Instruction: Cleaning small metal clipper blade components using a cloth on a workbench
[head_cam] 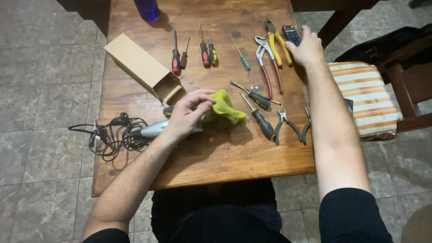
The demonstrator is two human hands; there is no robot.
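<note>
- The silver corded tool (155, 129) is pinned on the tabletop (216, 157) under the left hand (186, 114), whose fingers are curled partly closed over its body and onto the edge of the yellow-green cloth (222, 110); if pressure is let go, the rounded body could be rolled toward the near edge.
- The tangled black cord (114, 135), lying just outward of the left hand and over the tabletop's side edge, could be snagged by the forearm, and the tool dragged off with it.
- The two black-handled screwdrivers (258, 110), just beyond the cloth from the left hand, could be swept along if the cloth is pulled.
- The right hand (308, 47) is laid flat and spread on the black remote control (291, 33) at the far corner; nothing is seen to be gripped, and the remote could be pushed over the edge.
- The yellow-handled pliers (276, 42) and red-handled pliers (267, 67), just inward of the right hand, could be knocked by the wrist.
- Two small screws (254, 87) near the pliers could easily be scattered and lost.
</note>
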